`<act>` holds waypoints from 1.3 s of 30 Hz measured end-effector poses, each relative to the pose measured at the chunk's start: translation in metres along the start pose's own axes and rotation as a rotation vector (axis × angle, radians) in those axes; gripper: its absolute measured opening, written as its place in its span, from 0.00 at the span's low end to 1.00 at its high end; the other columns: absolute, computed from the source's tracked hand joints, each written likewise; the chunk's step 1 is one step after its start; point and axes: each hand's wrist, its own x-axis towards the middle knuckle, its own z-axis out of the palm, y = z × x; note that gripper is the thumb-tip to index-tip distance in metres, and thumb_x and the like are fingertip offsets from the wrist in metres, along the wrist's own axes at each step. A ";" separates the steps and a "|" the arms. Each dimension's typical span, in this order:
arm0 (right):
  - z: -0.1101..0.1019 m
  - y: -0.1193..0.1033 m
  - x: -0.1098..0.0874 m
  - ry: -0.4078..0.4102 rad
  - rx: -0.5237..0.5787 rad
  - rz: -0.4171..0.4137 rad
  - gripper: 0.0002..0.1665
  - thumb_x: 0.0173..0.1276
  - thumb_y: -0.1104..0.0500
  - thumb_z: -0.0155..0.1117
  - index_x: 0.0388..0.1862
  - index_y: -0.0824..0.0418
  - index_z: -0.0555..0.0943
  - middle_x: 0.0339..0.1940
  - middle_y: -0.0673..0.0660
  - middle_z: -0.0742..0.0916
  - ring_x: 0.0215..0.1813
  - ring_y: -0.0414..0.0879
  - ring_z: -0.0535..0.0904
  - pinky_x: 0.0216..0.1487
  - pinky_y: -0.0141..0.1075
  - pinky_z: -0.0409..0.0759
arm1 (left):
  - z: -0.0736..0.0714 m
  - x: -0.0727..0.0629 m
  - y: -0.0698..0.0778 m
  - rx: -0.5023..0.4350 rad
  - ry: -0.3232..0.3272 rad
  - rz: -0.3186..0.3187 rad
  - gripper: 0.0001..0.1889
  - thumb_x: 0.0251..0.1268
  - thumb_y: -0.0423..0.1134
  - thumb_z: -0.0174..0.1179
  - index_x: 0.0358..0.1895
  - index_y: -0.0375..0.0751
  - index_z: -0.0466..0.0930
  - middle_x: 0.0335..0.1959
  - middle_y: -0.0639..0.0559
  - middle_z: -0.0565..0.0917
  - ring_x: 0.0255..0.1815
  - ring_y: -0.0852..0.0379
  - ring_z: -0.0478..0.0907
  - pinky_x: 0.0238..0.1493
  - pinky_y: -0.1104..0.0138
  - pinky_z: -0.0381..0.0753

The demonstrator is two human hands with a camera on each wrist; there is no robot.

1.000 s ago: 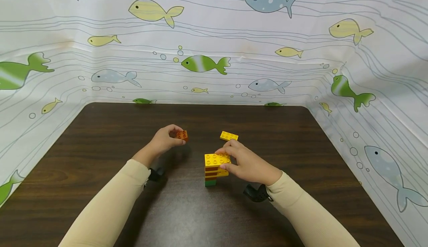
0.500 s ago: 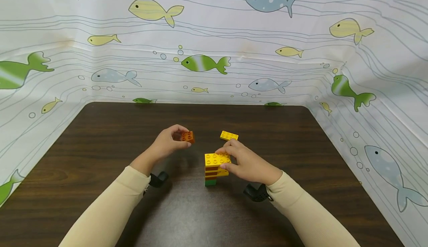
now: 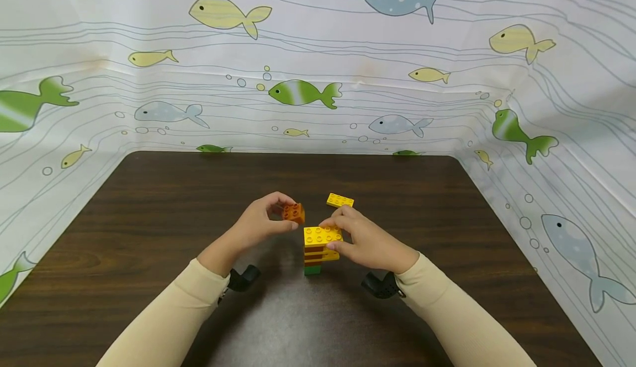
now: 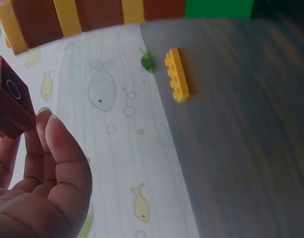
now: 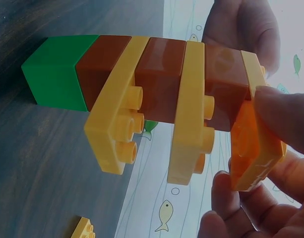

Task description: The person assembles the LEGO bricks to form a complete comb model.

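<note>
A tower of toy building bricks [image 3: 313, 256] stands upright on the table, a green brick [image 5: 57, 72] at its base and brown bricks alternating with yellow plates above. The yellow plates jut out to the right. My right hand [image 3: 372, 243] pinches the overhanging end of the top yellow plate [image 3: 315, 237], thumb in front and fingers behind. Just left of the tower top, my left hand [image 3: 258, 223] holds a small orange-brown brick [image 3: 293, 213] between thumb and fingers, studs up. In the left wrist view a gap separates that brick [image 4: 13, 106] from the tower.
A loose yellow plate [image 3: 340, 200] lies behind the tower, just beyond my right fingers. The dark wooden table [image 3: 149, 218] is bordered at the back and sides by a white sheet [image 3: 318, 41] printed with fish. Each wrist wears a black camera [image 3: 380, 286].
My left hand has moved right and slightly nearer with the orange-brown brick, closing in on the tower. The right hand keeps its grip on the top yellow plate.
</note>
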 end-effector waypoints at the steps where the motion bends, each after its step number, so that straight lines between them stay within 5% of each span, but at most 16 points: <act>1: 0.000 0.000 0.000 0.001 0.000 -0.001 0.23 0.65 0.60 0.67 0.58 0.63 0.77 0.49 0.53 0.76 0.50 0.45 0.72 0.52 0.45 0.75 | 0.001 -0.001 0.002 0.002 -0.007 0.006 0.19 0.57 0.36 0.66 0.52 0.37 0.75 0.45 0.44 0.79 0.46 0.47 0.74 0.41 0.61 0.76; 22: -0.001 0.000 -0.001 0.002 0.017 -0.012 0.24 0.64 0.60 0.67 0.59 0.64 0.77 0.48 0.53 0.76 0.49 0.45 0.72 0.52 0.43 0.76 | 0.019 -0.016 0.021 0.091 -0.103 0.130 0.17 0.59 0.35 0.66 0.51 0.37 0.75 0.43 0.48 0.75 0.41 0.50 0.73 0.41 0.63 0.78; 39: 0.002 0.002 -0.003 0.021 0.013 -0.016 0.25 0.64 0.60 0.67 0.60 0.65 0.77 0.50 0.54 0.76 0.51 0.46 0.72 0.52 0.40 0.77 | 0.030 -0.018 0.028 0.176 -0.052 0.158 0.16 0.56 0.32 0.68 0.47 0.37 0.77 0.41 0.49 0.74 0.39 0.53 0.71 0.35 0.68 0.77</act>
